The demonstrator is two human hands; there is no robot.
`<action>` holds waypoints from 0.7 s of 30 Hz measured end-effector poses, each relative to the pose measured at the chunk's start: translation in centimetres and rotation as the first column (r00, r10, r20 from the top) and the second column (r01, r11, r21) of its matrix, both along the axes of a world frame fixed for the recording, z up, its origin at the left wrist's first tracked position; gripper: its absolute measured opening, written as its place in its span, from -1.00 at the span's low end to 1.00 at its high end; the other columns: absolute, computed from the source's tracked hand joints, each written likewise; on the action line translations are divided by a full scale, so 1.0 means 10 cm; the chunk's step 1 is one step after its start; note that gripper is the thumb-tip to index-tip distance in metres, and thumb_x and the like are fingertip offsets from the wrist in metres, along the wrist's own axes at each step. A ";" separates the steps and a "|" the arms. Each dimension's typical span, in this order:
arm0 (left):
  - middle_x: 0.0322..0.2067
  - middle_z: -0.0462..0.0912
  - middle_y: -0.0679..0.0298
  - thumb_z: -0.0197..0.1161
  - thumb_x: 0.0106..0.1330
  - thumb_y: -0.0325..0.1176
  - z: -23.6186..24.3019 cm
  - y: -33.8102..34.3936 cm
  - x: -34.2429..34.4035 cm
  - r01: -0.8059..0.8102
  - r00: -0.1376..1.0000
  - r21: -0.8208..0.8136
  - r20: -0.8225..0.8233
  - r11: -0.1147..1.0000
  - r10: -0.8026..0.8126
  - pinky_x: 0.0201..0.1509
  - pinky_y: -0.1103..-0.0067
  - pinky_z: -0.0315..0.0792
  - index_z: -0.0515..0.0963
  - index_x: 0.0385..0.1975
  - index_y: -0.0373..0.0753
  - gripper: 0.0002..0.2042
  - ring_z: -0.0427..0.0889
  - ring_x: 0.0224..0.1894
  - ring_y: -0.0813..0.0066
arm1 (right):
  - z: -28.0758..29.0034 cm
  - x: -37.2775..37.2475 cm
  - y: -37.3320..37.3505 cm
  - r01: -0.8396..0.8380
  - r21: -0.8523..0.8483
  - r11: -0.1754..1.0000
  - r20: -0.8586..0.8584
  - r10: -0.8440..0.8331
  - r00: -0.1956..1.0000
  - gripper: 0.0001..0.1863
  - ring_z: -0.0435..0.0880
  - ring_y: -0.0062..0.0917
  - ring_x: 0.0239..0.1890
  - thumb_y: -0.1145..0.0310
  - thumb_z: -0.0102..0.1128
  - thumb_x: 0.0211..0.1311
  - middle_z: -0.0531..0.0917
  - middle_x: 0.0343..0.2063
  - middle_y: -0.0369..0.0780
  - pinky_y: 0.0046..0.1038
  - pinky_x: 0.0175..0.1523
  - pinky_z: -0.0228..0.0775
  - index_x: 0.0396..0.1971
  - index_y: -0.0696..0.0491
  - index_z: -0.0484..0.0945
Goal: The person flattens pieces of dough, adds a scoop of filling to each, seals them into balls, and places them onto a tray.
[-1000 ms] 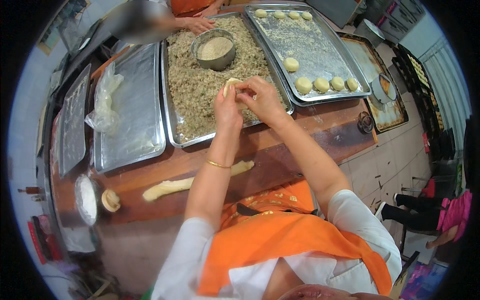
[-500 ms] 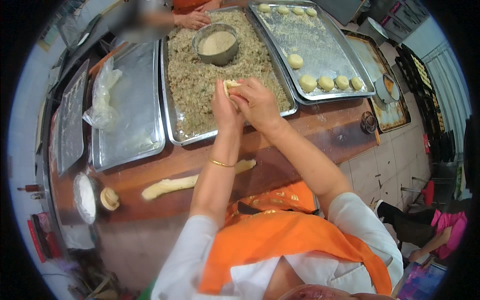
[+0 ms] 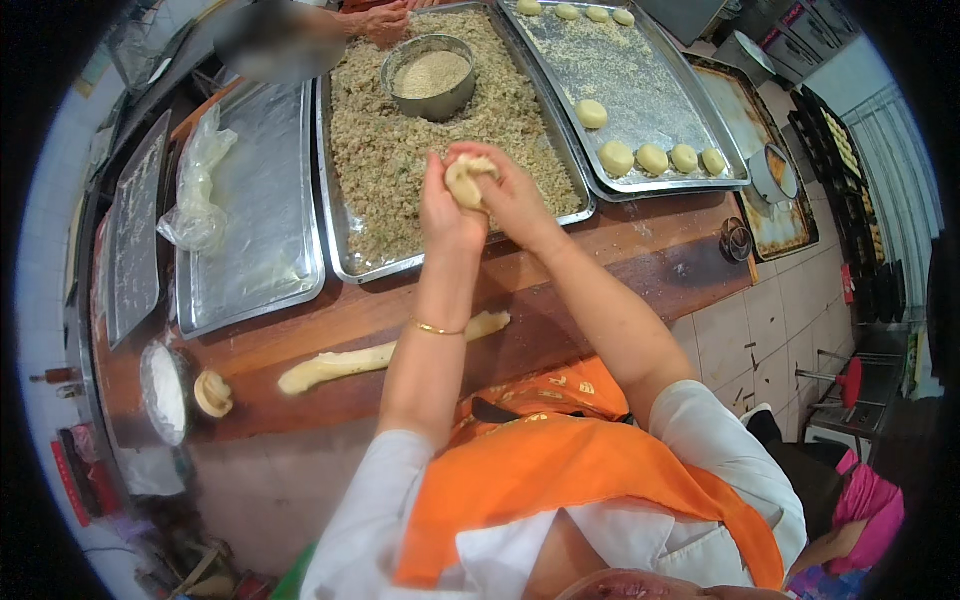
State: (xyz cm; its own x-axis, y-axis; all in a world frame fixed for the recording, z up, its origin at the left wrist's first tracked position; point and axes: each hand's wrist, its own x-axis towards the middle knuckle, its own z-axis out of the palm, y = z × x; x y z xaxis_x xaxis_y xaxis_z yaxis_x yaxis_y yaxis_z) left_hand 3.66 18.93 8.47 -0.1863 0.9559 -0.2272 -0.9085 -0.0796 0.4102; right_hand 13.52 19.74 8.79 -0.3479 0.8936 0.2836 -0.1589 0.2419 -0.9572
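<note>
Both of my hands close around a pale dough ball (image 3: 466,182) held over the near edge of a metal tray of crumbly brown filling (image 3: 365,160). My left hand (image 3: 442,205) cups it from the left, a gold bangle on that wrist. My right hand (image 3: 512,192) pinches it from the right. A round steel bowl (image 3: 430,75) of fine crumbs sits in the filling tray. A long roll of dough (image 3: 385,353) lies on the wooden counter (image 3: 610,250) beneath my arms. Shaped dough balls (image 3: 650,158) rest on a floured tray (image 3: 620,90) to the right.
An empty steel tray (image 3: 250,230) with a crumpled clear plastic bag (image 3: 195,190) lies left. A small white bowl (image 3: 163,392) and a dough piece (image 3: 213,393) sit at the counter's left end. Another person's hand (image 3: 385,22) reaches in at the far edge. A darker tray (image 3: 760,150) lies right.
My hands have kept turning and pinching the dough ball over the filling tray, with it now more exposed between the fingers. The rest stays in place.
</note>
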 end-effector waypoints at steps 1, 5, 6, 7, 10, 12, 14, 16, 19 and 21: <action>-0.19 0.59 0.26 0.06 0.51 -0.13 0.16 -0.09 -0.02 0.089 0.996 0.043 -0.005 0.995 -0.088 -0.08 0.47 0.55 0.50 -0.14 -0.25 -0.72 0.60 -0.17 0.44 | 0.04 0.04 0.04 -0.019 -0.146 0.989 -0.124 0.001 0.992 -0.55 0.53 -0.53 0.11 0.48 0.05 0.35 0.55 0.09 -0.22 -0.49 0.20 0.37 0.24 0.04 0.41; -0.20 0.61 0.27 0.06 0.47 -0.14 0.21 -0.22 0.06 0.040 0.992 0.091 -0.125 0.995 -0.028 -0.07 0.46 0.55 0.52 -0.17 -0.24 -0.72 0.61 -0.19 0.45 | 0.14 0.01 -0.02 -0.144 -0.175 0.974 -0.240 0.100 0.966 -0.48 0.50 -0.52 0.14 0.31 0.12 0.39 0.52 0.10 -0.24 -0.48 0.24 0.34 0.31 0.07 0.32; -0.27 0.62 0.30 0.11 0.43 -0.13 -0.01 -0.14 0.05 0.003 0.992 0.099 -0.124 0.995 0.009 -0.09 0.48 0.55 0.55 -0.23 -0.22 -0.73 0.62 -0.21 0.45 | 0.05 -0.05 -0.08 -0.075 -0.020 0.997 -0.078 0.074 0.994 -0.42 0.50 -0.48 0.18 0.23 0.16 0.37 0.51 0.14 -0.20 -0.46 0.24 0.35 0.33 0.07 0.31; -0.27 0.62 0.29 0.10 0.44 -0.15 -0.04 -0.10 0.06 -0.012 0.991 0.087 -0.129 0.996 0.023 -0.10 0.50 0.54 0.54 -0.23 -0.23 -0.75 0.62 -0.21 0.45 | 0.05 -0.09 -0.15 0.044 0.043 0.998 0.014 -0.044 0.999 -0.48 0.52 -0.41 0.16 0.29 0.10 0.33 0.53 0.10 -0.15 -0.42 0.25 0.34 0.27 0.09 0.35; -0.31 0.62 0.28 0.12 0.43 -0.19 -0.11 -0.06 0.09 0.016 1.000 0.097 0.002 0.995 -0.016 -0.14 0.52 0.53 0.54 -0.27 -0.21 -0.78 0.62 -0.23 0.44 | 0.13 -0.05 -0.21 0.125 0.272 0.954 0.252 -0.196 0.948 -0.54 0.49 -0.29 0.19 0.38 -0.03 0.34 0.52 0.11 -0.05 -0.36 0.30 0.29 0.23 0.12 0.38; -0.32 0.63 0.26 0.13 0.41 -0.16 -0.06 -0.04 0.10 0.041 0.993 -0.033 0.110 0.999 -0.037 -0.15 0.50 0.56 0.55 -0.29 -0.20 -0.77 0.63 -0.25 0.38 | 0.20 -0.02 -0.17 0.127 0.375 0.918 0.151 -0.196 0.969 -0.46 0.46 -0.31 0.25 0.23 0.08 0.36 0.48 0.18 -0.08 -0.36 0.30 0.28 0.29 0.09 0.35; -0.33 0.64 0.23 0.11 0.41 -0.14 -0.01 -0.04 0.11 0.044 0.981 -0.136 0.193 0.990 -0.017 -0.15 0.47 0.58 0.56 -0.30 -0.20 -0.75 0.64 -0.26 0.32 | 0.21 0.06 -0.08 0.113 0.579 0.807 0.245 -0.305 0.920 -0.40 0.41 -0.24 0.29 0.13 0.15 0.33 0.44 0.23 -0.05 -0.31 0.32 0.25 0.31 0.05 0.35; -0.34 0.65 0.19 0.07 0.42 -0.13 0.03 0.03 0.02 0.013 0.970 -0.202 0.241 0.979 0.037 -0.14 0.43 0.60 0.56 -0.30 -0.22 -0.72 0.65 -0.26 0.26 | 0.23 0.20 0.11 -0.030 0.821 0.571 0.418 -0.564 0.712 -0.37 0.35 -0.08 0.31 0.07 0.20 0.24 0.40 0.26 0.02 -0.20 0.35 0.20 0.28 0.00 0.40; -0.34 0.64 0.24 0.12 0.40 -0.16 -0.02 -0.08 -0.12 0.161 0.945 -0.047 0.294 0.986 -0.140 -0.07 0.39 0.56 0.55 -0.31 -0.22 -0.75 0.63 -0.22 0.30 | 0.32 0.37 0.07 0.075 0.761 0.645 0.341 -0.496 0.799 -0.34 0.26 0.01 0.35 0.05 0.20 0.23 0.38 0.27 0.03 -0.08 0.40 0.07 0.30 -0.01 0.36; -0.34 0.65 0.23 0.16 0.43 -0.13 -0.04 -0.05 -0.07 0.125 0.957 -0.059 0.269 0.990 -0.105 -0.07 0.39 0.59 0.55 -0.31 -0.23 -0.73 0.64 -0.22 0.33 | 0.31 0.23 -0.03 0.053 0.477 0.878 0.329 -0.233 0.915 -0.32 0.36 -0.13 0.32 0.17 0.23 0.23 0.41 0.25 -0.01 -0.20 0.38 0.17 0.34 -0.01 0.30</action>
State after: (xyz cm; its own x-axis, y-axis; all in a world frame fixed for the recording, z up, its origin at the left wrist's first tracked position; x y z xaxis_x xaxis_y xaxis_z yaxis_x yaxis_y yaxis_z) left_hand 2.92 18.44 8.07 -0.0001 0.9459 -0.3246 -0.9866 0.0530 0.1546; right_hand 15.85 19.48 11.86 -0.3848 0.7467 0.5426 0.2500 0.6502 -0.7174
